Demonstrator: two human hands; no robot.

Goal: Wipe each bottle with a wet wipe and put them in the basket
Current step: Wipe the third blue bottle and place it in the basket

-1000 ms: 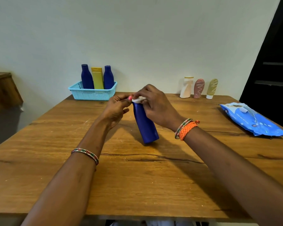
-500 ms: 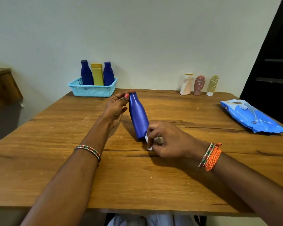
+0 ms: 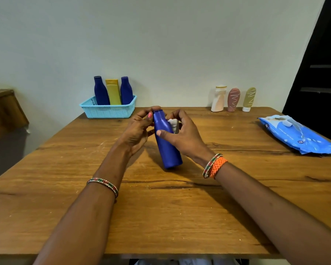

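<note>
One blue bottle [image 3: 166, 142] is under treatment at centre frame, tilted with its cap toward the wall and its base resting on or just above the counter [image 3: 65, 197]; contact cannot be confirmed. The left hand [image 3: 137, 129] pinches the cap end between curled fingers, judged to steady the bottle and let it turn. The right hand [image 3: 183, 136] has its thumb laid across the front of the body and its fingers curled behind, pressing a bunched white wet wipe [image 3: 174, 124] against the shoulder. This grip appears suited to running the wipe along the bottle.

Half a second earlier the right hand and wipe were down at the base of the bottle; they are now up near the neck. The left hand is unchanged on the cap.

Upper left of centre, a light blue basket [image 3: 108, 111] holds two blue bottles [image 3: 100, 91] and a yellow bottle [image 3: 113, 91], all upright. Three bottles stand at upper right along the wall: white [image 3: 219, 99], pink [image 3: 233, 99] and olive [image 3: 248, 98], presumably not yet wiped. The blue wipes pack [image 3: 298, 135] lies at right, well apart from the hands.
</note>
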